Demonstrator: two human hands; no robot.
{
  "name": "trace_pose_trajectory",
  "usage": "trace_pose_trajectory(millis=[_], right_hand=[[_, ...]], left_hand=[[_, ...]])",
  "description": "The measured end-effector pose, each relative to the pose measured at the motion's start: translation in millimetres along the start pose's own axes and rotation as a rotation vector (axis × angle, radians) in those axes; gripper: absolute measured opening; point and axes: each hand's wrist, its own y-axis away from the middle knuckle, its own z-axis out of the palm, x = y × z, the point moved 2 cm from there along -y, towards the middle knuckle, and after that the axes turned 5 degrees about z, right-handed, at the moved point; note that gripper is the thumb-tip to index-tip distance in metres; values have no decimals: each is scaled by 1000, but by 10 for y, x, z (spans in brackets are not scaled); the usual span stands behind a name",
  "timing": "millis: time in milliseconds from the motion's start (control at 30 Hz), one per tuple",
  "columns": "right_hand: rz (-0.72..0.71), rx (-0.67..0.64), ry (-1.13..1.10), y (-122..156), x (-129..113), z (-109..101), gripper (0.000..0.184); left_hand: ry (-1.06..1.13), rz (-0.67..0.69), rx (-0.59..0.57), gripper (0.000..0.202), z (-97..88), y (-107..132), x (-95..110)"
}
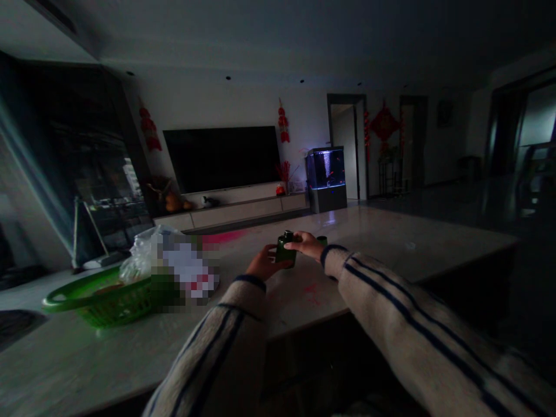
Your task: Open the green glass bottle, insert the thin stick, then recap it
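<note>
Gripped between two bare hands, a small dark green bottle [284, 255] stands upright near the middle of a pale, glossy table [369, 231]. The left hand [266, 260] curls around its lower body, with the thumb side toward the viewer. The right hand [306, 244] reaches across from the other side, its fingers closed against the bottle just below the neck. Whether the bottle's base touches the table cannot be told.

Just beyond the right hand is a small green object [321, 240], partly hidden. Reddish marks [311, 292] stain the tabletop near the wrists. Both arms wear cream sleeves [403, 307] with dark stripes.

To the left on the table sits a green basket [110, 310] holding a clear plastic bag [141, 255]; a blurred patch covers what lies beside it. Across the dim room are a dark television [221, 157] and a lit fish tank [328, 168].
</note>
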Motion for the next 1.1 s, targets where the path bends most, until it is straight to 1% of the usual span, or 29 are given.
trace_pose_trajectory(millis=[100, 167, 333, 433, 567, 700, 800, 900, 967, 1000, 1033, 1100], right_hand=[[9, 51, 5, -5, 2, -37, 33], [13, 55, 0, -19, 18, -50, 34], [14, 11, 15, -70, 87, -68, 38], [26, -22, 35, -93, 129, -76, 39], [44, -41, 72, -102, 167, -80, 43], [33, -78, 81, -97, 181, -67, 44], [22, -124, 25, -100, 170, -73, 46], [76, -168, -80, -126, 156, -114, 42], [119, -134, -153, -165, 162, -160, 35], [134, -87, -171, -190, 175, -185, 33], [148, -28, -165, -216, 197, -209, 33], [175, 88, -61, -262, 265, -242, 34]], left_hand=[[-36, -35, 56, 67, -24, -18, -32], [-40, -55, 82, 63, -34, -42, -84], [20, -81, 102, 49, -60, -118, -296], [16, -70, 101, 38, -88, -135, -364], [-62, -56, 68, 27, -100, -131, -346], [-168, -68, 37, 23, -98, -132, -317], [-204, -49, 10, 21, -96, -137, -313], [-236, -31, 7, 19, -97, -137, -303], [-242, -45, 1, 18, -94, -133, -287], [-247, -54, -5, 18, -93, -130, -275], [-257, -65, -9, 18, -93, -126, -262], [-287, -75, -3, 19, -101, -117, -230]])
